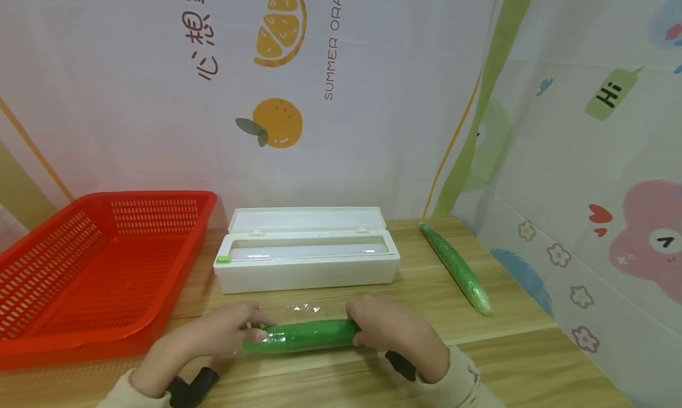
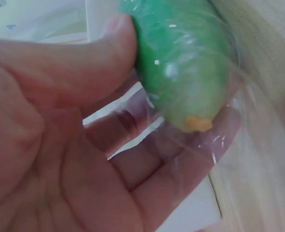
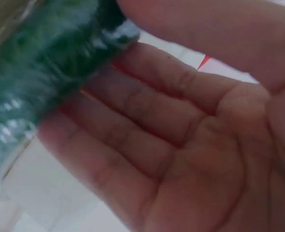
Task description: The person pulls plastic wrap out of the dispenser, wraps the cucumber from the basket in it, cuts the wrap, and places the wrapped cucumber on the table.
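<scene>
A green cucumber (image 1: 314, 335) lies level across the front of the wooden table, with clear plastic film (image 1: 305, 309) around it and spreading behind it. My left hand (image 1: 231, 326) holds its left end between thumb and fingers. In the left wrist view, loose film hangs past the cucumber's pale tip (image 2: 191, 104). At the other end, my right hand (image 1: 391, 326) grips the cucumber with thumb and fingertips. The right wrist view shows glossy, wrinkled film over the dark green skin (image 3: 50, 63) against those fingertips.
Behind the hands stands a white cling film box (image 1: 306, 276), its lid raised and a roll inside. A red plastic basket (image 1: 144, 331) is at the left. Another cucumber (image 1: 458, 269) lies slanted at the right. Printed cloth (image 1: 373, 159) hangs behind the table (image 1: 511, 366).
</scene>
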Available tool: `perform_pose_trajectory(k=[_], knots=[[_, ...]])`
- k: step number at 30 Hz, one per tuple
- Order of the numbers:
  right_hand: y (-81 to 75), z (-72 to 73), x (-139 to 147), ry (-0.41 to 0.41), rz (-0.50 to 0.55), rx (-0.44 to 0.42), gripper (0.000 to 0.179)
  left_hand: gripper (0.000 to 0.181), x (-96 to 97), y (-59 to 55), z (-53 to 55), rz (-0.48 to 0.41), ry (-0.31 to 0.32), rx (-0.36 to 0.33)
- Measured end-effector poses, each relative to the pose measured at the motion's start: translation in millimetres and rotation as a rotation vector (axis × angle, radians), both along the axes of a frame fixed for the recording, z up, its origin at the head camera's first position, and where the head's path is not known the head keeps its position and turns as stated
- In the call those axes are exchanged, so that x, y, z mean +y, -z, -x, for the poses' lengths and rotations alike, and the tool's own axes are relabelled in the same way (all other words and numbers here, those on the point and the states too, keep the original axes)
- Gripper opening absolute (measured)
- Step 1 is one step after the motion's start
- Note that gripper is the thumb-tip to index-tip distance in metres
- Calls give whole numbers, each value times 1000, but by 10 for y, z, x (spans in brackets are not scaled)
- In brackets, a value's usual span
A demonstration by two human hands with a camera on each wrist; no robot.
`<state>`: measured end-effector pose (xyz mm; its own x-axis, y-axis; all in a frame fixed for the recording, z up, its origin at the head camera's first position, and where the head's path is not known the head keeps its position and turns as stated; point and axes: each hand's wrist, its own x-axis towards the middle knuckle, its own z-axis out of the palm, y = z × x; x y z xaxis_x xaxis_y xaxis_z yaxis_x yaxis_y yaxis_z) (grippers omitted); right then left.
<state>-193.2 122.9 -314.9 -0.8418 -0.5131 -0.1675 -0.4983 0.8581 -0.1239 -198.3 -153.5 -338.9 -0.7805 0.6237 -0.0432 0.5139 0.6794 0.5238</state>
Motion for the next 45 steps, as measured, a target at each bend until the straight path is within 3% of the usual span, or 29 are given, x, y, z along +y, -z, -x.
perform_pose_trajectory(k=[4,7,13,16,19,25,33,45], knots=[[3,-9,-13,11,-4,10,21,10,12,6,6,-42,-27,-43],[11,-20,-18,16,-22,40,26,2,26,11,11,-45,-40,-14],[42,8,5,-25,-9,70,29,1,52,58,12,-19,-67,187],[57,40,21,-50,25,66,32,14,82,66,-1,-24,-90,280],[68,61,32,-40,58,47,34,23,98,69,3,-43,-71,351],[84,91,45,-40,100,55,21,21,119,43,11,-48,-66,307],[88,117,63,-46,126,56,14,13,144,32,-37,62,-154,305],[119,137,65,-23,96,69,25,26,104,57,-25,94,-103,294]])
